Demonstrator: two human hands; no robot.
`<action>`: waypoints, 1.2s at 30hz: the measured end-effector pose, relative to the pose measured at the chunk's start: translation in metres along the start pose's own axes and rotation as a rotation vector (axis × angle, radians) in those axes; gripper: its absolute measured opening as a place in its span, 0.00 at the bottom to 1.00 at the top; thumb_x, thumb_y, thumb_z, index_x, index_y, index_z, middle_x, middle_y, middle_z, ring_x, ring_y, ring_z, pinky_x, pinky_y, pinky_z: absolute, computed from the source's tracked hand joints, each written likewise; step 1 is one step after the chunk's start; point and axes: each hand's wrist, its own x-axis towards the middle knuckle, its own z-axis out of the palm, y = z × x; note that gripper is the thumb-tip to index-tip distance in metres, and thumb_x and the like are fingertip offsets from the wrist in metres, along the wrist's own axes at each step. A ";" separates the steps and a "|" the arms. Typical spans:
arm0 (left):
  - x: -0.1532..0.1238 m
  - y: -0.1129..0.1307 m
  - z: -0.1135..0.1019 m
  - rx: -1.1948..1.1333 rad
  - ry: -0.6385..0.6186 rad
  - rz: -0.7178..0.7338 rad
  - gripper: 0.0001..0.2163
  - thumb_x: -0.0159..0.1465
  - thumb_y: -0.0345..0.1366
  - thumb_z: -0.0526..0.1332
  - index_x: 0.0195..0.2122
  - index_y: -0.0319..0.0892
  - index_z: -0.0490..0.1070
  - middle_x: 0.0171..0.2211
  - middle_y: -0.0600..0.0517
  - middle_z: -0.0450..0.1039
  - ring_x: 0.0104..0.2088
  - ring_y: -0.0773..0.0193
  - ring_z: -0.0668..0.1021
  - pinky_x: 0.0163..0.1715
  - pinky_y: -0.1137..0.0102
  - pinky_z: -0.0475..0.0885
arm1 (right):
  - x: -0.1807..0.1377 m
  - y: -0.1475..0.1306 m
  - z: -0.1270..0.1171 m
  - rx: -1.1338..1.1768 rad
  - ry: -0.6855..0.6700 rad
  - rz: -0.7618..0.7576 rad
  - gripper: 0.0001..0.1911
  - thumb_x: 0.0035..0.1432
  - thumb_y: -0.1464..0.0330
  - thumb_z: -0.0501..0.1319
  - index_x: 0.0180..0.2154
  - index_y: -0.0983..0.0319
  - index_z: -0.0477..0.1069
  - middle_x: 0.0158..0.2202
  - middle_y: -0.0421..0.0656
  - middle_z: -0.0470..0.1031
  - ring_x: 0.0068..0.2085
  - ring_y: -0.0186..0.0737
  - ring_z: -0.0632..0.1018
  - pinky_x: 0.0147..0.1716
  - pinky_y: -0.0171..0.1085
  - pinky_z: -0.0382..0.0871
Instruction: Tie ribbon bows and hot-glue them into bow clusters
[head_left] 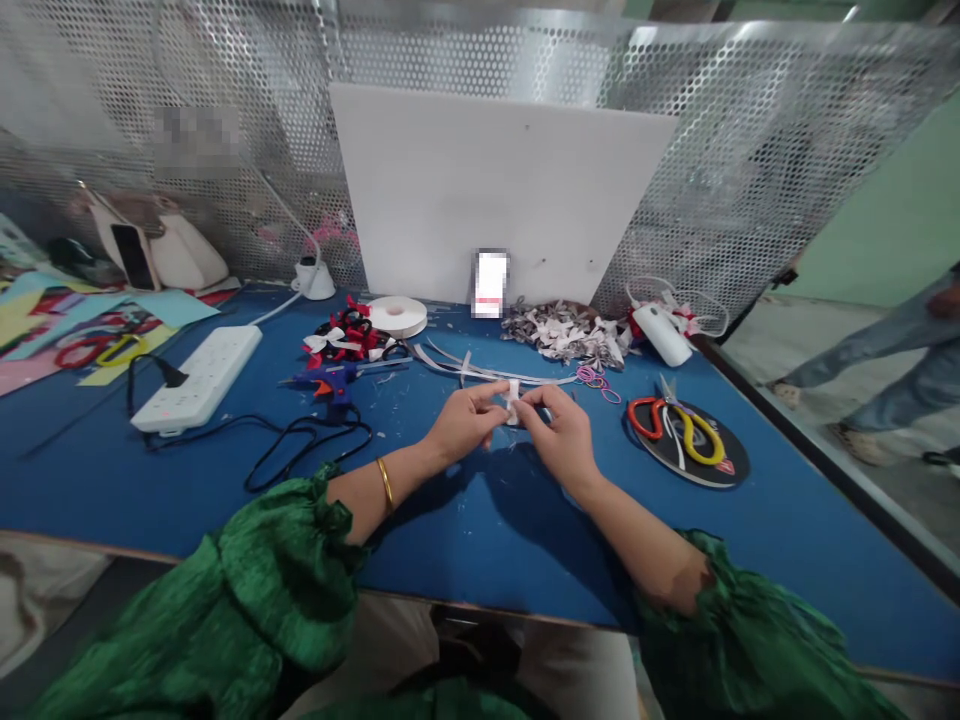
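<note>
Over the middle of the blue table, my left hand and my right hand pinch a small piece of white ribbon between them. Fingertips cover part of it, so its exact shape is hard to make out. Just beyond my hands lie long thin ribbon strips. To the left is a blue glue gun with an orange trigger. Scissors with one red and one yellow handle rest on a dark round mat at the right.
A roll of white ribbon, red and white bows and a heap of grey and white bows line the back. A power strip with a black cable lies left. Purple elastic bands sit near the strips. A person's legs show at right.
</note>
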 end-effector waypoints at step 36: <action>-0.004 0.010 -0.001 -0.175 -0.040 -0.050 0.32 0.57 0.35 0.65 0.63 0.38 0.62 0.32 0.46 0.81 0.15 0.76 0.65 0.24 0.73 0.66 | 0.010 0.007 -0.008 0.104 0.141 0.059 0.11 0.56 0.65 0.62 0.42 0.60 0.72 0.38 0.42 0.74 0.40 0.39 0.74 0.43 0.37 0.67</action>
